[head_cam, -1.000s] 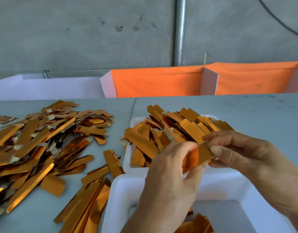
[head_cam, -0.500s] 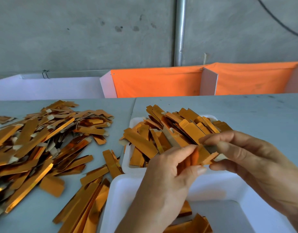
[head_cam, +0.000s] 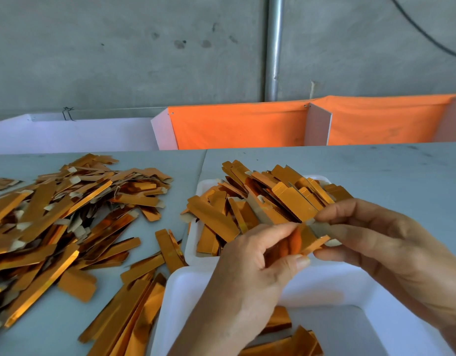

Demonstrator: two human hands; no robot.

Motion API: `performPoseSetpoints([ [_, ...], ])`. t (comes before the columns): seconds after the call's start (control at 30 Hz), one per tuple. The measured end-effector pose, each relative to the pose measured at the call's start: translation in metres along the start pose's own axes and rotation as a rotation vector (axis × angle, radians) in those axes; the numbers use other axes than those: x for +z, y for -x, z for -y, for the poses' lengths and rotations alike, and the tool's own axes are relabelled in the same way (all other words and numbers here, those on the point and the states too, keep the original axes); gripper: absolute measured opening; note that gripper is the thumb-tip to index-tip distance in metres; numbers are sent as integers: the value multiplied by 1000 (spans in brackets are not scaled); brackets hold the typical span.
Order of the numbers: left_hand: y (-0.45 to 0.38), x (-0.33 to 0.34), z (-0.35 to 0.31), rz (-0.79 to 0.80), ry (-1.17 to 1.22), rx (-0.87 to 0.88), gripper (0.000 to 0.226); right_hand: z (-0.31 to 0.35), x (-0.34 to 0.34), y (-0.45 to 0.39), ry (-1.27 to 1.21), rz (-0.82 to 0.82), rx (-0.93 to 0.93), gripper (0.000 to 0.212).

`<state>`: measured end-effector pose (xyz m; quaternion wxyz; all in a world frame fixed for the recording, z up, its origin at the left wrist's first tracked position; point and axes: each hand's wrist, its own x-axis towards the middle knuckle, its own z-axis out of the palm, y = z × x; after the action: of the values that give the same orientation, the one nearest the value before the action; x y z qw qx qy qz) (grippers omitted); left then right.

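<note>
Both my hands hold one small gold foil card piece above the near white tray. My left hand pinches its left part between thumb and fingers. My right hand pinches its right end, where the pale cardboard back shows. Behind the piece, a far white tray is heaped with short gold pieces. A few gold pieces lie in the near tray, partly hidden by my left wrist.
A big loose pile of long gold strips covers the grey table at left, with more strips by the near tray. Orange cloth bins and a white bin line the table's far edge below a concrete wall.
The gold piece has been turned and folded between my hands, so its pale back now shows at the right end. My right fingers shifted their hold slightly; both hands stayed over the near tray.
</note>
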<state>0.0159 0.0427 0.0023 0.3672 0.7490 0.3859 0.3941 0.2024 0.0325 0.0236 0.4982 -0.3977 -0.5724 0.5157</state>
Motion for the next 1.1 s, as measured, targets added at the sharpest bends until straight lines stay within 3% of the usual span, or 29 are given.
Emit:
performPoseSetpoints([
  [0.13,1,-1,0,-2,-24,-10,40,1,-2,1,78,11,13,65],
  [0.3,1,-3,1,4,-108,-8,38,0,1,0,138,10,49,21],
  [0.47,3,-1,0,-7,-226,41,45,3,7,0,214,9,59,4],
  [0.57,3,2,-1,-17,-302,63,46,-4,6,-1,282,13,20,32],
  [0.67,3,1,0,-20,-320,72,46,-2,8,-1,209,72,34,13],
  [0.77,3,-1,2,-30,-290,50,49,-3,3,-2,38,133,89,20],
  [0.87,4,-2,2,-19,-287,48,47,-6,2,-4,-84,117,146,12],
  [1.0,3,-2,2,-6,-286,55,46,-10,1,-5,-161,128,224,42],
  [1.1,3,-2,2,0,-299,63,46,-8,2,-5,-138,108,245,22],
])
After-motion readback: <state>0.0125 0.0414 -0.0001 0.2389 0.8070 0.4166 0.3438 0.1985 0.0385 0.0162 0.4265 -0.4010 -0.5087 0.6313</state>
